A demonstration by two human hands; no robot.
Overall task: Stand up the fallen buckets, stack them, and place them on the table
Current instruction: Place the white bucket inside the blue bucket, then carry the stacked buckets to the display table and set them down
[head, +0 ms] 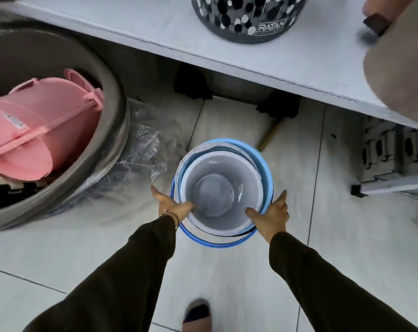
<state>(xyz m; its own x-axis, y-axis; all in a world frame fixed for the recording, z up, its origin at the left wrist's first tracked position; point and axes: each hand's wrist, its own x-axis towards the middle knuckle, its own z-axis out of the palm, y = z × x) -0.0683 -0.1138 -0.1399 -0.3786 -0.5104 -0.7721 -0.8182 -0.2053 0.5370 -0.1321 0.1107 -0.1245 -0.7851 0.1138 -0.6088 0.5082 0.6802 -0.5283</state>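
Note:
A white bucket (223, 190) sits nested inside a blue bucket (265, 171), both upright, in front of the table over the tiled floor. My left hand (173, 204) grips the stack's near-left rim, thumb inside the white bucket. My right hand (270, 213) grips the near-right rim the same way. The table (131, 27), pale grey, runs across the top of the view above the stack. Whether the stack rests on the floor or is lifted I cannot tell.
A large grey tub (112, 97) at left holds a pink bucket (40, 125) lying on its side. Crumpled clear plastic (140, 149) lies beside it. A spotted bin (248, 17) stands on the table. A folded ladder (390, 164) lies at right. My shoe (198, 315) is below.

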